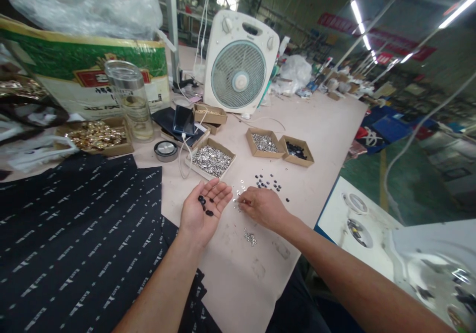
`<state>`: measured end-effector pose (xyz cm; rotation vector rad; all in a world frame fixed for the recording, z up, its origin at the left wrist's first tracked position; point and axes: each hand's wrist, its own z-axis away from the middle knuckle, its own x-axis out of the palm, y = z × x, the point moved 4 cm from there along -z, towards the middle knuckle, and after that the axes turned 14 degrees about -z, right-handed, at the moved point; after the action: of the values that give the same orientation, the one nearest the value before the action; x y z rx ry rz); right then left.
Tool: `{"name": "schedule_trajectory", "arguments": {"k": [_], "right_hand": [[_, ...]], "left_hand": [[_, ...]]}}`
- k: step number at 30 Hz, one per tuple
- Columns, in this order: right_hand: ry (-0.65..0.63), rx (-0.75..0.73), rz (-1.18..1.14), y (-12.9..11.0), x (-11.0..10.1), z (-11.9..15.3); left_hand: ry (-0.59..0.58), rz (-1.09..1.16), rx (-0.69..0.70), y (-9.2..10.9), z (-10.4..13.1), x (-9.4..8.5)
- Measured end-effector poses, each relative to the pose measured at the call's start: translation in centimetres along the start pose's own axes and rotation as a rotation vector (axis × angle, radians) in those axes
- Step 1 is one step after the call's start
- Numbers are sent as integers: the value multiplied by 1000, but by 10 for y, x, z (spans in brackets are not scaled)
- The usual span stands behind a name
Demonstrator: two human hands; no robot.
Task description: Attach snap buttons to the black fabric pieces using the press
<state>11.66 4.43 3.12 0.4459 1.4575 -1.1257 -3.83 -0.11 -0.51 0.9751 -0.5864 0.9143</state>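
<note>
My left hand [203, 209] is palm up and cupped, and several small black snap-button caps [209, 213] lie in it. To its right, my right hand [266, 206] is turned down with thumb and fingertips pressed together just above the table. Whatever is between those fingertips is too small to make out. Small silver ring-shaped pieces [242, 181] are scattered by the right fingertips, and a little pile of silver pieces [250, 236] lies nearer to me. Beyond the right hand, several loose dark round caps [273, 182] are spread on the table.
Cardboard trays hold silver pieces [211, 161], more silver pieces [265, 143], black caps [296, 150] and gold fittings [95, 135]. A box fan [240, 67], a glass bottle [136, 109] and a charging phone [183, 120] stand behind. Dark printed fabric [74, 233] covers the left side.
</note>
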Motion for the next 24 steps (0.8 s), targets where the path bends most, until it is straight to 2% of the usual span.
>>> {"name": "schedule_trajectory", "arguments": {"k": [6, 12, 24], "right_hand": [[74, 42, -150, 6, 0, 1], [62, -33, -236, 5, 7, 1], [55, -27, -137, 7, 0, 5]], "left_hand": [[13, 5, -8, 0, 3, 2], [4, -4, -2, 0, 2, 0], [-8, -3, -2, -1, 2, 1]]}}
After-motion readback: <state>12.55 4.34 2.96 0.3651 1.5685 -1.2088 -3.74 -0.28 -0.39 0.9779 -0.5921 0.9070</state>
